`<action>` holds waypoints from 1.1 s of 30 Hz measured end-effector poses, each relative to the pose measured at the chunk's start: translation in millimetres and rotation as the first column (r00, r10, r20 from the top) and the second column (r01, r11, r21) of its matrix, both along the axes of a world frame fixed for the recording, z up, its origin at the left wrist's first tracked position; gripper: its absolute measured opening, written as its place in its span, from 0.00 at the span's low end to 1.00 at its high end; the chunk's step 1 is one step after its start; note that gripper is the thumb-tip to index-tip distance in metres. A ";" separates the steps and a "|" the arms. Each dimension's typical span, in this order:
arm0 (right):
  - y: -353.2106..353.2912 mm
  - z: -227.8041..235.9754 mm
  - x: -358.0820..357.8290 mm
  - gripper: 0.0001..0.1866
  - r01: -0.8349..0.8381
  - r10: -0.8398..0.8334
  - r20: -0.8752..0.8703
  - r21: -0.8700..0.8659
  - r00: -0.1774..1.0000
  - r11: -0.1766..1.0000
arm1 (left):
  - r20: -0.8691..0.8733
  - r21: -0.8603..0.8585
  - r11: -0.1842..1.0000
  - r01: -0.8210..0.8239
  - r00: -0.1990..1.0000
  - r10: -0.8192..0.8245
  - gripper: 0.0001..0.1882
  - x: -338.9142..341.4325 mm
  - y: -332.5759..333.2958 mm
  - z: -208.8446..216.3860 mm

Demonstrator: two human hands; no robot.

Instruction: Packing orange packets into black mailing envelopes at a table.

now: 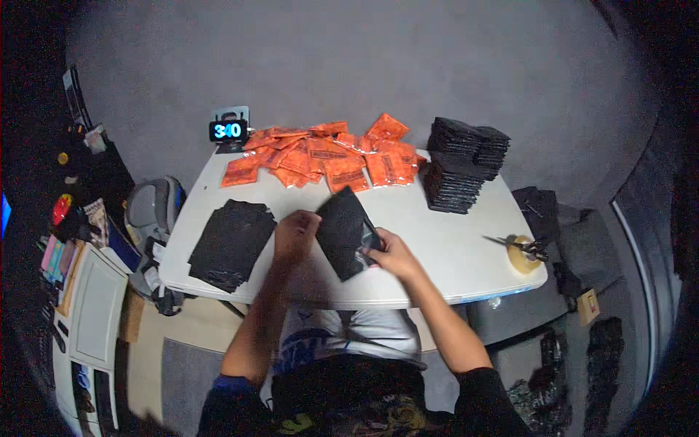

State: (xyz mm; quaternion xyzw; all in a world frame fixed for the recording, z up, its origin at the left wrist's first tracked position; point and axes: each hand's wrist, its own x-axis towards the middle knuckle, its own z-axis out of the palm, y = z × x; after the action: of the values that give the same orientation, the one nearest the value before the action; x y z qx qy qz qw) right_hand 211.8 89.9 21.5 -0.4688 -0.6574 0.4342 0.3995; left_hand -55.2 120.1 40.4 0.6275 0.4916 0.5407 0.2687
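Note:
My right hand (pixel 392 255) is closed on the right edge of a flat black plastic bag (pixel 339 231), thumb on top, and holds it tilted over the white table. A shiny, clear-looking patch shows on the bag beside the thumb. At the bag's left edge is my left hand (pixel 295 231), smeared by motion; whether its fingers grip the edge is unclear. To the left lies a loose stack of flat black bags (pixel 231 244). Beyond my hands, several orange printed packets (pixel 328 154) in clear wrapping are heaped along the table's far side.
Tall piles of folded black packages (pixel 462 164) stand at the far right of the white table (pixel 466 251). A roll of tape (pixel 521 256) with dark-handled scissors (pixel 535 250) rests near the right edge. A lit clock display (pixel 229 131) stands far left. A grey chair (pixel 151 207) is left of the table.

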 end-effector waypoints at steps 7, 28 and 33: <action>-3.9 57.6 76.6 0.41 0.226 -0.266 0.798 0.166 0.541 0.960 | -0.231 0.136 0.991 0.009 0.973 0.022 0.06 -21.9 20.9 -58.3; 57.8 40.9 -20.3 0.36 0.015 -0.132 0.598 0.196 0.790 0.980 | -0.372 0.042 0.996 0.077 0.927 -0.056 0.03 -8.3 -24.9 -11.3; 156.8 14.1 -21.6 0.36 0.386 -0.422 0.229 0.186 0.877 0.903 | -0.292 0.137 0.985 0.105 0.954 -0.061 0.05 -6.9 -15.5 -23.9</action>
State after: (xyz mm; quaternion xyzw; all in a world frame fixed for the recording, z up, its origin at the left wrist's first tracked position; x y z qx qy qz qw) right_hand 190.3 246.7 35.6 -0.6212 -0.6198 0.2293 0.4211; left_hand -62.1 104.6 16.4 0.7379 0.4561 0.4679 0.1689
